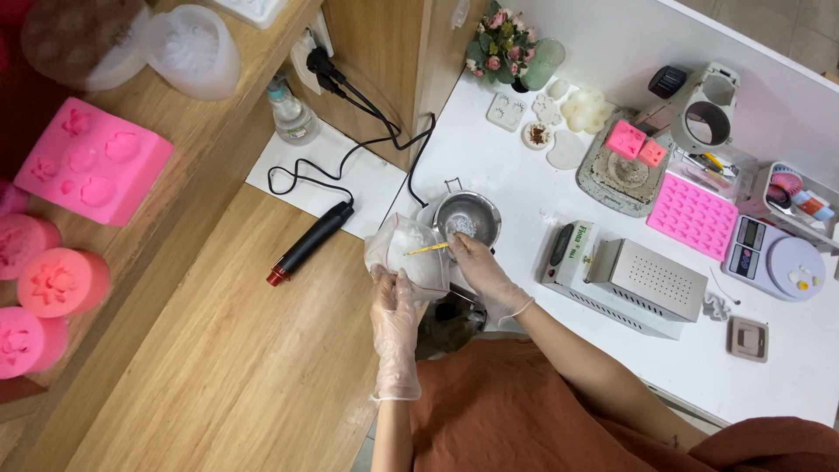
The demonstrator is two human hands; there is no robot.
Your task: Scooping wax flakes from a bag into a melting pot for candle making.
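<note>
**Gloved hands work a bag of white flakes over a steel pot**

At the far left, pink silicone moulds [92, 162] sit on a wooden shelf, with round pink moulds [52, 280] below them and a translucent white mould [194, 48] above. Further right, a clear spray bottle [291, 114] stands near a wall socket, and a black heat tool with a red tip [310, 243] lies on the wooden worktop [218, 367], its cord running back to the plug.

The left hand [393, 310], in a thin clear glove, is closed on the lower edge of a clear plastic bag [406, 253] holding white flakes, keeping it up just left of the pot. The right hand [481, 271], also gloved, pinches a thin yellow stick [428, 249] whose tip reaches into the bag's mouth. Just behind both hands stands a small steel pot [468, 217] with a little white material at its bottom, on the white worktop [489, 157].

To the right lie a grey box-shaped machine with a perforated top [634, 275], a flat pink mould tray [693, 216], two small pink cube moulds [636, 144], and a digital scale [773, 258]. Behind them are white wax pieces [585, 109] and a small bouquet of flowers [502, 39].
</note>
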